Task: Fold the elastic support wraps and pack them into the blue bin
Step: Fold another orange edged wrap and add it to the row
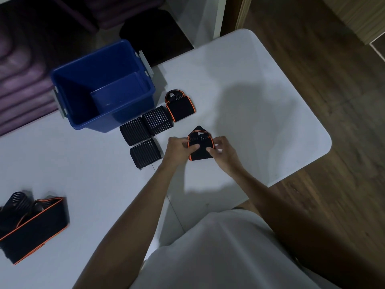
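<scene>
A black wrap with orange trim [200, 147] lies folded on the white table [260, 113], held between both hands. My left hand [180, 150] pinches its left edge, thumb on top. My right hand [224, 152] pinches its right edge. A second folded orange-trimmed wrap [180, 106] lies beside the blue bin [102, 88], which looks empty. Three folded black ribbed wraps [145, 138] sit in front of the bin. A pile of unfolded wraps [31, 224] lies at the table's left edge.
The bin has grey latches [145, 63] on its sides. Purple cushions [20, 80] and a dark seat [154, 32] lie beyond the table's far edge. Wooden floor [333, 101] runs along the right. The table's rounded corner is at the right.
</scene>
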